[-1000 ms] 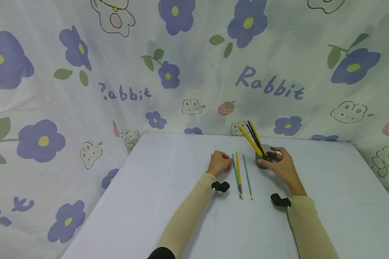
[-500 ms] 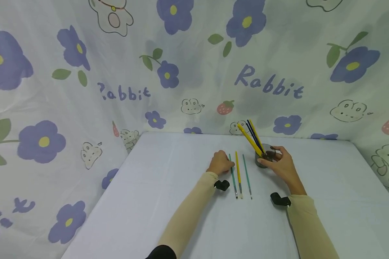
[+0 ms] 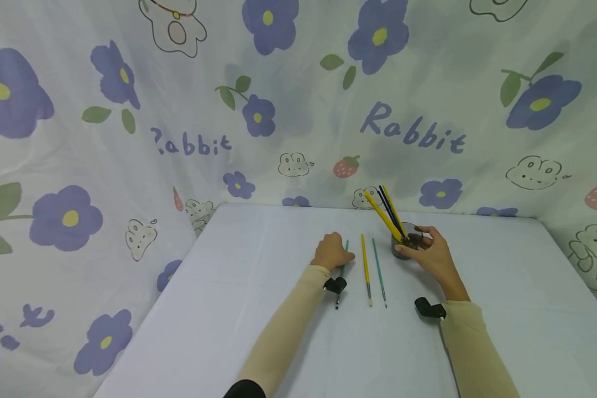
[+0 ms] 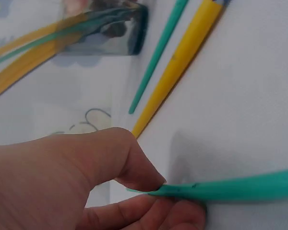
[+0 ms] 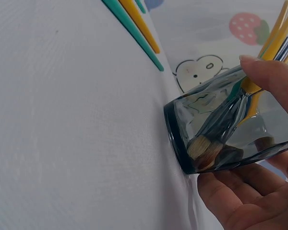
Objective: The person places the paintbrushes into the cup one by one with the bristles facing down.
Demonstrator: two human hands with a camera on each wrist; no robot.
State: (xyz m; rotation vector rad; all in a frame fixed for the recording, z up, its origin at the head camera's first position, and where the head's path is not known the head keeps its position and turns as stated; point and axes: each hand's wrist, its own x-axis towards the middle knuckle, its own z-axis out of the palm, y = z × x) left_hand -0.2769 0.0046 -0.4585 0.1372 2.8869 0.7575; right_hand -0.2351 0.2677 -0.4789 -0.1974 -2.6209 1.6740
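In the head view my left hand (image 3: 331,251) is on the left of the row of brushes. It pinches a green paintbrush (image 4: 240,187) near the thin handle end, between thumb and fingers, as the left wrist view shows. A yellow paintbrush (image 3: 366,268) and a second green paintbrush (image 3: 379,268) lie side by side on the table to its right. Farther right, my right hand (image 3: 435,260) grips a clear grey drinking glass (image 5: 176,139) with thumb and fingers around its side. Several paintbrushes (image 3: 384,213) lean in the glass, bristles (image 5: 201,151) down.
The table has a white cover (image 3: 219,320). A white cloth printed with flowers and rabbits (image 3: 318,121) hangs behind and at the left. Black wrist camera mounts (image 3: 430,308) sit on both sleeves.
My left hand has taken hold of the leftmost green paintbrush and drawn it left, away from the yellow one. The right hand and the glass have stayed in place.
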